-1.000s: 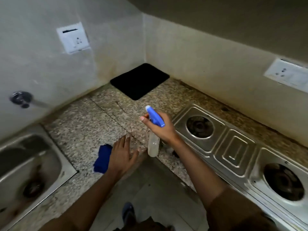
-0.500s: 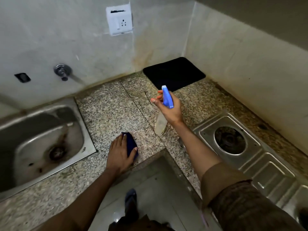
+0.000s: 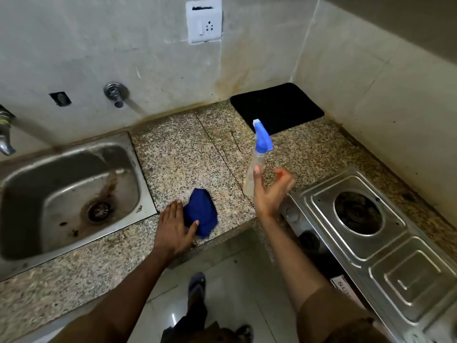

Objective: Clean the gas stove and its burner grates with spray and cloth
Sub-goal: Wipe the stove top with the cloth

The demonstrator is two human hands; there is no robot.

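Sink [image 3: 37, 167] far left, unused. Left hand [image 3: 173, 229], grip flat and open, presses blue cloth [image 3: 201, 214] on tabletop [image 3: 178, 154]. Spray bottle [image 3: 257, 157] stands beside my right hand [image 3: 270, 194], grip open, apparently not holding it. Stove [image 3: 371, 246] right, grates absent. I would gather the cloth firmly before wiping.

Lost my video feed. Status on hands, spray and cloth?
Right hand open, just off the spray bottle standing on the counter. Left hand flat on the blue cloth. Stove bare, no grates visible.
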